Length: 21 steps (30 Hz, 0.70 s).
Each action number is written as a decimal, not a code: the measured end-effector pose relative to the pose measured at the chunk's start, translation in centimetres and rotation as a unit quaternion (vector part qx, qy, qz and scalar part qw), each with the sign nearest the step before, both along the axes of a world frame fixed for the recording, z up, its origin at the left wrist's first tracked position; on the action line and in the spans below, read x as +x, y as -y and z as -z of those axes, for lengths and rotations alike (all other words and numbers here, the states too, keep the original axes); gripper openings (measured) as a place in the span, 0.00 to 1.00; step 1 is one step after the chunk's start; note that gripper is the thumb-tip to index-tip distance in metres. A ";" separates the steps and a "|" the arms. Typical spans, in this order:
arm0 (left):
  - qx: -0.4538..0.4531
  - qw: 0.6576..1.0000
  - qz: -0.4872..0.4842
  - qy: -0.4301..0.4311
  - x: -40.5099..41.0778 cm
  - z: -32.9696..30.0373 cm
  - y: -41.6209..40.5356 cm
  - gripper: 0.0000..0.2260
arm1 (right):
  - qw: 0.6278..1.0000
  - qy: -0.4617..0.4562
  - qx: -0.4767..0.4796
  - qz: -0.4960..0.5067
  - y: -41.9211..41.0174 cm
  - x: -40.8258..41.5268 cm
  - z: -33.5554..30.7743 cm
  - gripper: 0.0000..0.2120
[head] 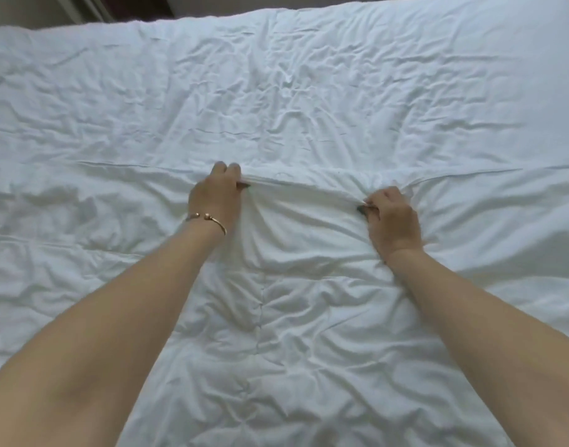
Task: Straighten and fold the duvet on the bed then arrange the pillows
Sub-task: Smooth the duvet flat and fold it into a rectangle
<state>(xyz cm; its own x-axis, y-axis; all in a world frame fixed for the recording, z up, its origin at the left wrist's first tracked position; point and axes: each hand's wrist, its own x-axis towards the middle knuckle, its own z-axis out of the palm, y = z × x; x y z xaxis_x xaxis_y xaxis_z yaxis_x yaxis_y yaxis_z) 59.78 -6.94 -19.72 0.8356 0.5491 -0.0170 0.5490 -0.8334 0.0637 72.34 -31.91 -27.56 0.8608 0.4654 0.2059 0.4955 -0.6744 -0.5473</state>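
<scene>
the left hand (217, 191) is clenched on the duvet edge (309, 183) at mid-frame, a gold bracelet (209, 219) worn at its wrist; the right hand (391, 217) is pinched on the same edge just right of centre. the white duvet (276, 333) is spread, wrinkled, over the lower frame, with the bed sheet (276, 75) exposed above. no pillows are seen. if the edge is pulled unevenly, a skewed fold is likely; bunched fabric between the hands could be trapped as creases.
</scene>
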 end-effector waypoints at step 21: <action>-0.007 0.999 0.032 -0.039 6.2 12.2 3.5 0.31 | 0.992 0.062 -0.109 -0.027 0.1 5.2 6.3 0.27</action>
